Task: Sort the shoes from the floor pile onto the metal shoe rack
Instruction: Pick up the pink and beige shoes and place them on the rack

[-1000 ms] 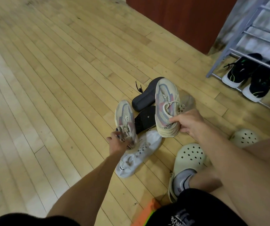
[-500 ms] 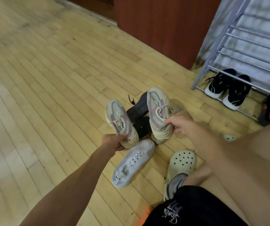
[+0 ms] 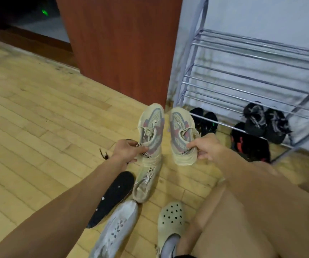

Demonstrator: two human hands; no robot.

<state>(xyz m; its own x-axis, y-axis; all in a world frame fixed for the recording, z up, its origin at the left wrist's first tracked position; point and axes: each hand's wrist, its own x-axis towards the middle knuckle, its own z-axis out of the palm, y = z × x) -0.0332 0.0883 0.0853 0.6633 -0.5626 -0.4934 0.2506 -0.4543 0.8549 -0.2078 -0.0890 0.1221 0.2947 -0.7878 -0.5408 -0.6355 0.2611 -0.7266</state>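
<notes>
The floor [image 3: 38,112] is pale wood planks, with a red-brown cabinet [image 3: 120,45] beside the metal shoe rack [image 3: 243,53] — dark shoes [image 3: 265,121] sit on its low bars. The left hand [image 3: 126,150] grips one beige sneaker [image 3: 151,131], the right hand [image 3: 205,147] grips its mate [image 3: 181,135] — both raised above the floor pile [image 3: 127,198].

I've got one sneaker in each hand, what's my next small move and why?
Probably carry the pair forward and right to the rack. The left hand and right hand each grip a matching sneaker by the heel, toes toward it, and its upper rails look empty.
</notes>
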